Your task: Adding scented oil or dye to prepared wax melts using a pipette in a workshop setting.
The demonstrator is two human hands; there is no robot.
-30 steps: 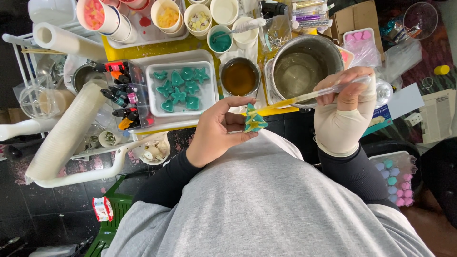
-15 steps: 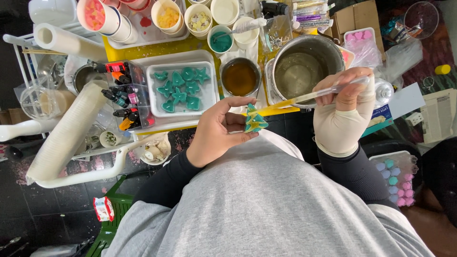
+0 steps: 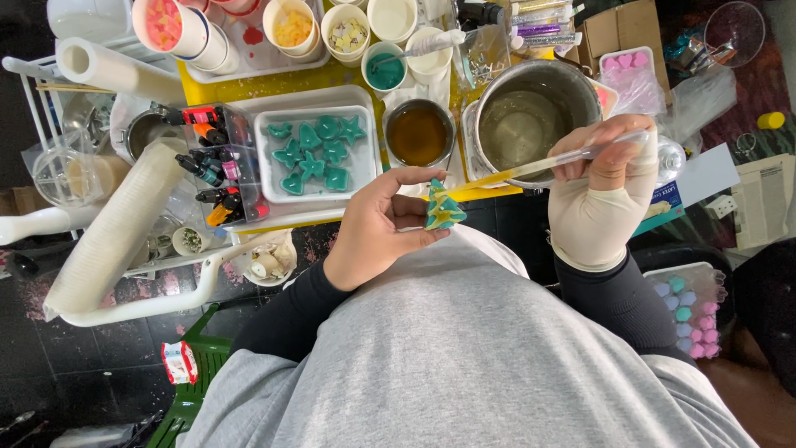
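Note:
My left hand (image 3: 377,228) pinches a small tree-shaped piece (image 3: 442,208) in teal and yellow, held over my lap near the table edge. My right hand (image 3: 604,187), in a pale glove, grips a clear dropper (image 3: 554,163) whose yellowish tip points left toward the piece, stopping just short of it. Beyond the hands stand a large steel pot (image 3: 524,117) of cloudy liquid and a small steel cup (image 3: 418,133) of amber liquid. A white tray (image 3: 361,137) holds several teal moulded shapes (image 3: 313,153).
A rack of small dye bottles (image 3: 214,159) stands left of the tray. Cups of coloured bits (image 3: 292,28) line the back of the yellow table. A stack of cups (image 3: 116,230) and a roll (image 3: 112,71) lie left. Pink and teal shapes in a tray (image 3: 681,303) sit at right.
The dropper tip has edged slightly toward the tree-shaped piece; both hands otherwise stay where they were.

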